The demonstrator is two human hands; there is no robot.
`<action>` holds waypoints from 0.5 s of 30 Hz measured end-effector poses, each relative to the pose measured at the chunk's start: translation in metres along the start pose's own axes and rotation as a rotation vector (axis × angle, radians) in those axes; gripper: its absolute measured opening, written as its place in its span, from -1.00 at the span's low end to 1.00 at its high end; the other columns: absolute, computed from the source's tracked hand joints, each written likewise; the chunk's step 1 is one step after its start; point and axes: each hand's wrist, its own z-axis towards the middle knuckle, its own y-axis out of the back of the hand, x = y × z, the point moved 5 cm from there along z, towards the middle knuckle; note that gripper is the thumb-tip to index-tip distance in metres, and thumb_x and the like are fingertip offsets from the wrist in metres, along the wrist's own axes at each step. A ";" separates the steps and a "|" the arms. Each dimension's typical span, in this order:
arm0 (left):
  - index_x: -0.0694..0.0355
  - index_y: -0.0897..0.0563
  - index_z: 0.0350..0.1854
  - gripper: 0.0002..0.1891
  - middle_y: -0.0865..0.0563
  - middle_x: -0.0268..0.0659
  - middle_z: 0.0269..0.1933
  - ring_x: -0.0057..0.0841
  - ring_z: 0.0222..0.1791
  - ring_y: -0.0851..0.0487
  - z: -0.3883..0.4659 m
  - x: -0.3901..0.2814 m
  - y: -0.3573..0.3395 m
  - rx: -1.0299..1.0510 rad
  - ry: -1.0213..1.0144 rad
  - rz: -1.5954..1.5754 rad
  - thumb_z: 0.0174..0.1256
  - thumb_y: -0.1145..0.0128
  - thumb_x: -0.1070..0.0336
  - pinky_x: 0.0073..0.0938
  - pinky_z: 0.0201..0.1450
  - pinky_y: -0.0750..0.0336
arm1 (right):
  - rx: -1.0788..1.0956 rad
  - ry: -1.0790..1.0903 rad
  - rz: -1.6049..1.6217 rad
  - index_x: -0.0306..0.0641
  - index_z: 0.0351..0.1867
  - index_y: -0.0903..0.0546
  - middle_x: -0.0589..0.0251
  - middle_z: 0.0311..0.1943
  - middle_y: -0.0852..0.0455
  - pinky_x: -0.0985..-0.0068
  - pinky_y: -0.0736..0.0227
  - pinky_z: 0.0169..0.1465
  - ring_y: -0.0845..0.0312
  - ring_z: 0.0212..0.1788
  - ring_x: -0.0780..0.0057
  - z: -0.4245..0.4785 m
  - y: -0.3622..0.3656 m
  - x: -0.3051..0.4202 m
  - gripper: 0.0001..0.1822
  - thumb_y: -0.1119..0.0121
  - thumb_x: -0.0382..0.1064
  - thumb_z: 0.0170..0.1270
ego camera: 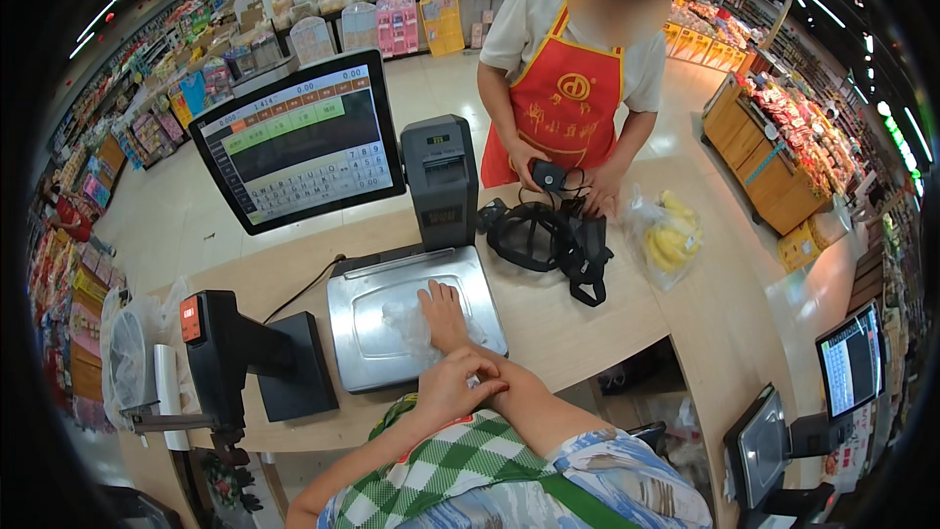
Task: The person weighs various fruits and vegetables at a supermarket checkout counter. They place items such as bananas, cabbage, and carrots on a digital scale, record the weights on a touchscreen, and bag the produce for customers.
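Observation:
My right hand lies palm down on the steel weighing plate of a label-printing scale. Its fingers are slightly apart. Beside and under it is a crumpled clear plastic bag. My left hand crosses over my right forearm, its thumb and fingers curled close together. A small pale patch shows between those fingers, too little to name. Behind the plate stand the scale's dark printer tower and a lit touchscreen with an on-screen keyboard.
Across the counter, a person in a red apron handles a black device by a black strap harness. Bagged bananas lie to the right. At left stand a black bag-sealing stand and a plastic roll.

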 end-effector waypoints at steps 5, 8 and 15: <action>0.09 -0.70 -0.39 -0.80 -0.67 -0.35 -0.34 -0.37 -0.36 -0.66 0.001 0.003 -0.003 0.003 0.000 0.014 -0.06 -0.42 0.20 -0.46 -0.32 -0.51 | -0.006 -0.005 -0.010 -0.26 0.04 -0.43 -0.03 0.06 -0.38 0.31 -0.08 0.27 -0.26 0.12 0.12 0.000 0.002 0.000 -0.38 -0.26 -0.42 -0.23; 0.11 -0.70 -0.37 -0.83 -0.67 -0.36 -0.33 -0.39 -0.35 -0.67 -0.001 0.003 -0.003 -0.010 -0.002 0.007 -0.04 -0.40 0.28 -0.48 -0.31 -0.51 | -0.004 0.007 -0.005 -0.27 0.03 -0.44 -0.03 0.06 -0.38 0.31 -0.08 0.26 -0.27 0.12 0.12 -0.001 0.004 0.002 -0.40 -0.24 -0.41 -0.21; 0.15 -0.69 -0.35 -0.86 -0.67 -0.35 -0.31 -0.42 -0.35 -0.67 -0.001 0.009 -0.007 -0.007 -0.041 -0.025 -0.01 -0.35 0.40 -0.51 -0.28 -0.52 | -0.005 -0.023 0.046 -0.29 -0.01 -0.47 -0.02 0.06 -0.39 0.31 -0.08 0.25 -0.28 0.10 0.13 0.000 0.002 -0.004 -0.52 -0.17 -0.35 -0.08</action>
